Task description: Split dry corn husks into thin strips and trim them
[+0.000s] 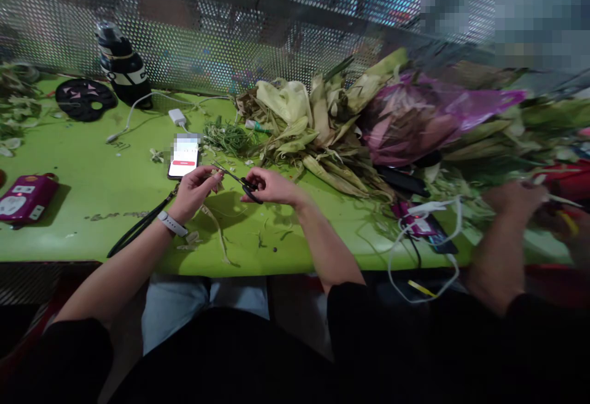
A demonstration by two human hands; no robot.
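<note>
My right hand (271,187) is closed round the black handles of a pair of scissors (250,187). Their thin blades point left, with the tips near the fingers of my left hand (196,190). That hand wears a white wristband and pinches a small, pale strip of corn husk (218,181), mostly covered by the fingers. A long, twisted husk strip (219,232) hangs or lies just below it on the green table (286,253). Behind my left hand rests a phone (183,157) with its screen lit. Green trimmings (225,137) lie in a small heap beyond the scissors.
A big pile of dried corn husks (322,127) and a pink plastic bag (405,121) stand at the back right. A co-worker's hand (519,198) works at right, near white cables (456,219). Leftward are a black bottle (124,66), a palette (85,98) and a purple power socket (30,198).
</note>
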